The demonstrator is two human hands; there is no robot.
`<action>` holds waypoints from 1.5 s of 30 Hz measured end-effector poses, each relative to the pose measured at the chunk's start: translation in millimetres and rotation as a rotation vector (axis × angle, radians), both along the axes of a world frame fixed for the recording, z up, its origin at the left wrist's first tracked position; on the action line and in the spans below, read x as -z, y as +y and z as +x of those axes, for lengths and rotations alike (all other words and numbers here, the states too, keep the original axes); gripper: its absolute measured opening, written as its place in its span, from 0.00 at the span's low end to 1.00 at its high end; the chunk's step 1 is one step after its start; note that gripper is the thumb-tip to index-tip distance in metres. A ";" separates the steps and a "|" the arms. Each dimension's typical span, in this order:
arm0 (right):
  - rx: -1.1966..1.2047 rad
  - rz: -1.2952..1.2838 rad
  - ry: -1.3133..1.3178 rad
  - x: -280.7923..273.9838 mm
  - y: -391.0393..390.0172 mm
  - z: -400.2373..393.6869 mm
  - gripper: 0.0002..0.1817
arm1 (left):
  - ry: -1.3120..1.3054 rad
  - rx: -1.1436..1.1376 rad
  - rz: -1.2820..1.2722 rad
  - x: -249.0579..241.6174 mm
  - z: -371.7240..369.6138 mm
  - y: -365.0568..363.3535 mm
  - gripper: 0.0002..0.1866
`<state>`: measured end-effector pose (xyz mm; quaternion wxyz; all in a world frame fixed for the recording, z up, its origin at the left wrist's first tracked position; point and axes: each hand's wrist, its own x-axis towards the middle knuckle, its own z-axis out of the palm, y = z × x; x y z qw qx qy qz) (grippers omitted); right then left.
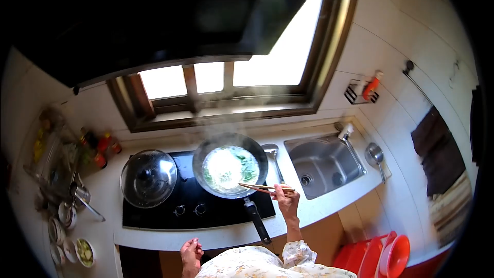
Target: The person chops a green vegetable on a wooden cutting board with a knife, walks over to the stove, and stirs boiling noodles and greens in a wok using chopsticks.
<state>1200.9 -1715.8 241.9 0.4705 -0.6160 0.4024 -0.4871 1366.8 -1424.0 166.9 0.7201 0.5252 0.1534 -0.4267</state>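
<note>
Two chopsticks (262, 188) over pan (230, 164) rim

Gloss and steel around the wok (230, 164)

The wok is dark metal with a matt black handle; left of it the lid (148, 178) is clear glass, under it the hob (195, 201) is glossy black. Right of the wok, the sink (323, 163) is brushed steel. The right hand (286, 202) holds pale wooden chopsticks (265, 188) at the wok's rim; the sleeve (297, 254) is printed cloth.
</note>
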 end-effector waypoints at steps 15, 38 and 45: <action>0.068 -0.002 -0.010 13.3 -1.5 -18.9 0.09 | -0.024 0.034 0.032 -9.5 -9.0 -12.1 0.04; 0.119 -0.011 0.070 3.3 7.4 -17.1 0.15 | -0.045 0.038 0.023 -7.1 -10.7 3.4 0.05; 0.102 -0.042 0.081 5.3 4.7 -12.8 0.15 | -0.056 0.033 -0.016 -4.0 -6.8 0.0 0.05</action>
